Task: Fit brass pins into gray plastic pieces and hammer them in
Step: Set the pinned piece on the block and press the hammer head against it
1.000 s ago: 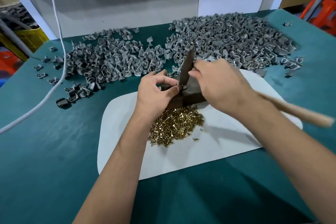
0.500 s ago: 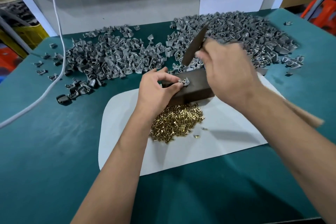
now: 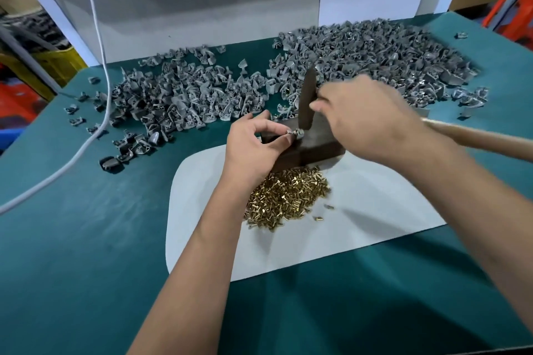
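My left hand (image 3: 256, 147) pinches a small gray plastic piece (image 3: 295, 133) on top of a dark block (image 3: 314, 147). My right hand (image 3: 366, 115) grips a hammer close to its head; the dark metal head (image 3: 307, 101) points down just above the piece, and the wooden handle (image 3: 473, 138) sticks out to the right. A heap of brass pins (image 3: 285, 199) lies on a white mat (image 3: 375, 225) in front of the block. Whether a pin sits in the held piece is too small to tell.
Two big heaps of gray plastic pieces cover the green table: one at the back left (image 3: 178, 101), one at the back right (image 3: 375, 52). A white cable (image 3: 95, 124) runs down the left side. A gray board (image 3: 202, 8) closes the back.
The hammer rose off the piece and has come back down close to it. My left hand has kept the piece on the block throughout.
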Motion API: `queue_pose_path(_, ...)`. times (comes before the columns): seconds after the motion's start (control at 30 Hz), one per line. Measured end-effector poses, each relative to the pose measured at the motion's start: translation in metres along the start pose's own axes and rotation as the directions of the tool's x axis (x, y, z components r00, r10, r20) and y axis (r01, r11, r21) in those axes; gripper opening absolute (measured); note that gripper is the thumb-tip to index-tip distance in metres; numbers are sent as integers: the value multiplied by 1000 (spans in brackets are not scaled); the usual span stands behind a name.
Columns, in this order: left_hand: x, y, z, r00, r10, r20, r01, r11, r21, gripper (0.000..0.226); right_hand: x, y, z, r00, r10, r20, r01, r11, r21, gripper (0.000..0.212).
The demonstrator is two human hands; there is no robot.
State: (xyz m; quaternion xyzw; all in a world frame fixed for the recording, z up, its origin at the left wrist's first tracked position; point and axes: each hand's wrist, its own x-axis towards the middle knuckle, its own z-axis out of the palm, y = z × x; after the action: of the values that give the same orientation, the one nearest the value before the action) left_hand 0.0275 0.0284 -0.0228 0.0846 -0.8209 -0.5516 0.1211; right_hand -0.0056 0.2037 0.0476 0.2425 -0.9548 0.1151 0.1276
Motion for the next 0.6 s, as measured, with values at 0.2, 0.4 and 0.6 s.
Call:
queue_pose_path(0.2, 1, 1, 0, 1000, 8, -9, -8, 1000, -7, 18, -8, -7, 16, 1000, 0, 27, 0, 1000, -2, 22)
queue_pose_path(0.4, -2, 0, -1, 996, 76, -44, -70, 988, 137, 16, -8, 14, 6, 995, 103, 3, -103, 994, 39, 21)
queue_pose_path(0.6, -3, 3, -4, 994, 106, -14, -103, 984, 142, 14, -23, 53, -1, 936, 351, 22, -351, 927, 134, 14)
